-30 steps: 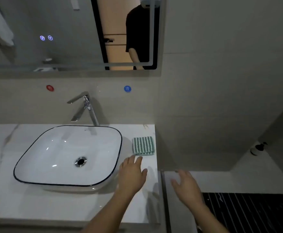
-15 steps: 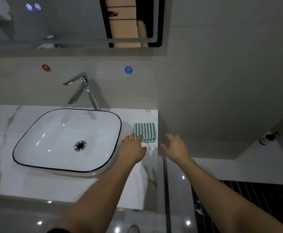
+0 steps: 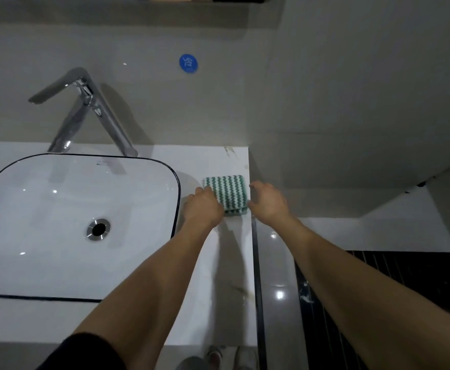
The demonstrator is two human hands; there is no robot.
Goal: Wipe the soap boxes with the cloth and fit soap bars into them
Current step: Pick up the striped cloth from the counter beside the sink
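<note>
While the sink [image 3: 58, 209] lies left, the cloth [image 3: 226, 192] sits at the counter's [image 3: 213, 276] far right corner. Left hand [image 3: 204, 208] grips its left edge. Right hand [image 3: 268, 202] touches its right side, fingers loose.

blue round sticker [image 3: 188, 63] | wall above counter | reads "冷"

Worn on the head, looking steeply down and forward over the white surface [image 3: 213, 289] from close above. Sink [image 3: 58, 209] toward 9 o'clock, wall [image 3: 325, 89] at 12, both forearms reaching in from 6. Single view, nothing shared.
</note>
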